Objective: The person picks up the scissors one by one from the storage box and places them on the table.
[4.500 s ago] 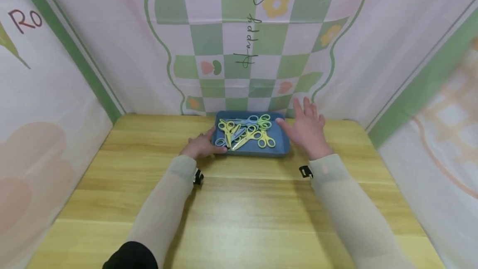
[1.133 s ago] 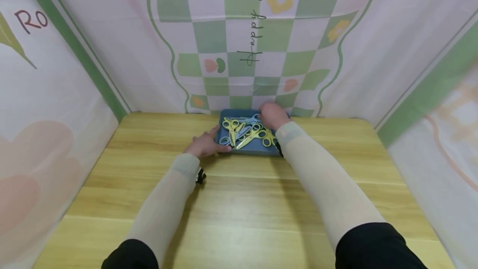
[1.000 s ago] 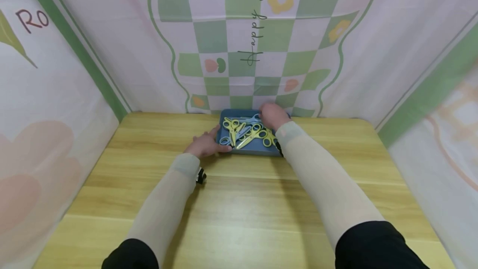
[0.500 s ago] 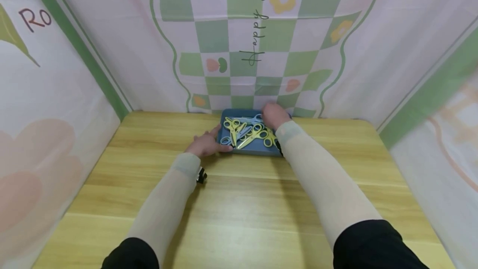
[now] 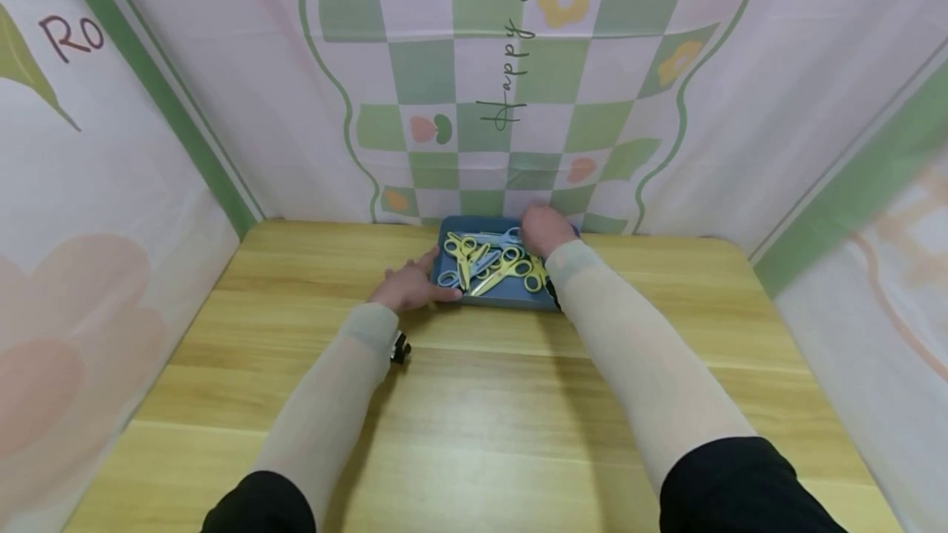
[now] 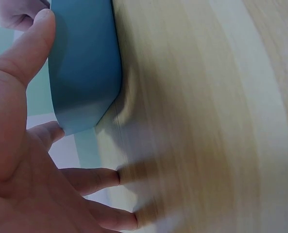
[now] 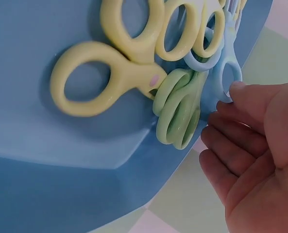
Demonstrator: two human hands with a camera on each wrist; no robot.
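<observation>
A shallow blue tray [image 5: 511, 301] stands at the back of the table, holding several yellow, green and blue scissors. My left hand [image 5: 407, 285] rests at its left end, fingers spread; in the left wrist view the thumb [image 6: 39, 34] touches the rim and the index fingertip meets the corner. Over the back right of the tray, my right hand [image 5: 546, 230] pinches a handle loop of the blue scissors [image 7: 231, 53] between thumb and index finger. Green scissors [image 7: 180, 109] and yellow scissors [image 7: 124, 73] lie beside that loop. From the head view my right fingertips are hidden.
The wooden table [image 5: 474, 418] extends from the tray toward me. Right behind the tray hangs a checkered cloth backdrop [image 5: 481, 130], with more printed cloth on both sides. A small black wrist device [image 5: 400, 348] sits at my left cuff.
Since the oldest frame, my right hand has moved left from beside the tray to over its back right part, its fingers closing in. My left hand has kept its place, and lately little has moved.
</observation>
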